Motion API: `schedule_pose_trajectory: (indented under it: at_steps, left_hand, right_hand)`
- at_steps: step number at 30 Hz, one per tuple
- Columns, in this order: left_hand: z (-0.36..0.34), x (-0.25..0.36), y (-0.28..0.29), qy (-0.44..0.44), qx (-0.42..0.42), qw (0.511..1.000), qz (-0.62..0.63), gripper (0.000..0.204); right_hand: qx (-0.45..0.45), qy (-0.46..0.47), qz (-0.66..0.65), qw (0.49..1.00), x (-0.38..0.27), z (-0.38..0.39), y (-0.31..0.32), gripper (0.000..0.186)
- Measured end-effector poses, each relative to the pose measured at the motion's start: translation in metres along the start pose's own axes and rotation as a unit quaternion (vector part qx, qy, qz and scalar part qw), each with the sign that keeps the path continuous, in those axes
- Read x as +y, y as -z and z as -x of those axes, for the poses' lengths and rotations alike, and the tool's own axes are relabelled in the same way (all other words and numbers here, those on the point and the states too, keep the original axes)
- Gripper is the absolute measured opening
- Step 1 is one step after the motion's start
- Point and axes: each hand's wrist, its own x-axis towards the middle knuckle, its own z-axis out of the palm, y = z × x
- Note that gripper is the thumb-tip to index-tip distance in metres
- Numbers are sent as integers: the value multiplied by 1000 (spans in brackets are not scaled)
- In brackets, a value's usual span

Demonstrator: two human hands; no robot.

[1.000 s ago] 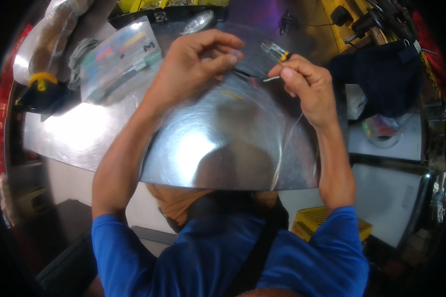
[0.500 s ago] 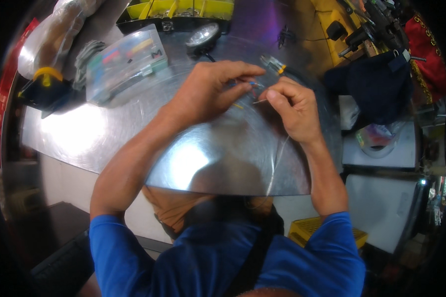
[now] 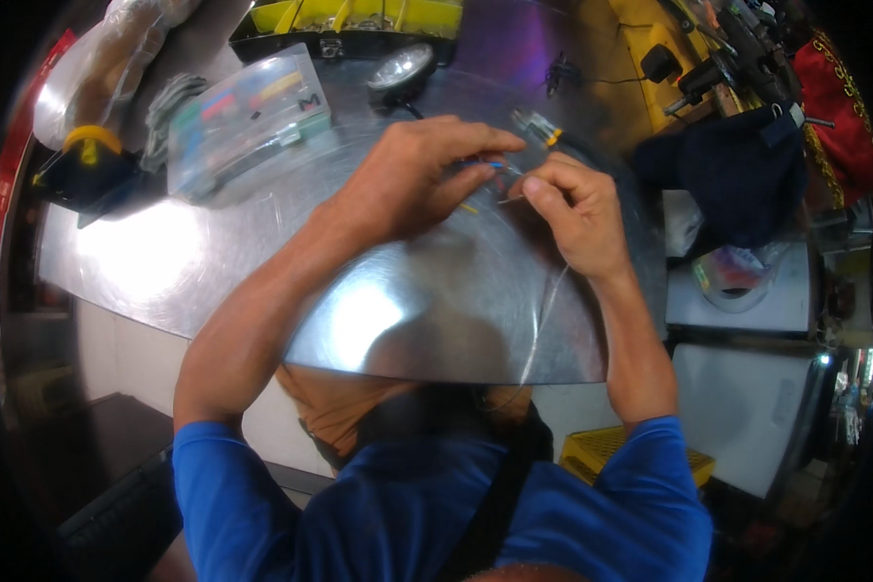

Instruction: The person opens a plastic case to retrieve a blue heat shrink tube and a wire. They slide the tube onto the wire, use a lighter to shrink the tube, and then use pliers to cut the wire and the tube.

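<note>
Over the steel table, my left hand [image 3: 407, 179] pinches thin wires with a small blue piece [image 3: 496, 164] showing at its fingertips. Its other fingers stretch out above the thumb. Close beside it, my right hand [image 3: 574, 202] is closed, thumb against the curled index finger, on a thin pale strand [image 3: 536, 325] that looks like wire or cord. A short end sticks out toward my left hand, and the rest trails down to the table's front edge. Yellow-and-black handled pliers [image 3: 537, 128] lie just beyond both hands. The exact join between wires is too small to make out.
A round lamp [image 3: 401, 70] lies behind my left hand, next to a clear plastic case [image 3: 247, 126] of coloured parts. Farther back sits a yellow-trayed box [image 3: 349, 17]. Grey gloves [image 3: 173, 121] lie at left. Dark cloth [image 3: 723, 170] hangs at right, near tools.
My hands keep nearly the same place and grip, with only slight finger movement. The whole view has shifted a little.
</note>
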Motion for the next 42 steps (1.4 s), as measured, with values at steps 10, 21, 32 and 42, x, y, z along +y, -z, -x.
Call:
schedule_pose_trajectory:
  at_steps: [10,21,32,42]
  left_hand:
    - [0,4,-2,-50,11,998,-31,35]
    - [1,0,-4,-124,26,989,-82,39]
    - [1,11,1,4,-24,998,50,55]
    - [1,1,-2,-31,13,998,56,53]
  right_hand:
    - [-6,-4,11,1000,1,1,-2,14]
    - [-15,-8,25,1000,0,1,-4,13]
    - [-64,-4,31,997,-9,1,-2,15]
    - [-31,-83,-238,967,-1,1,2,28]
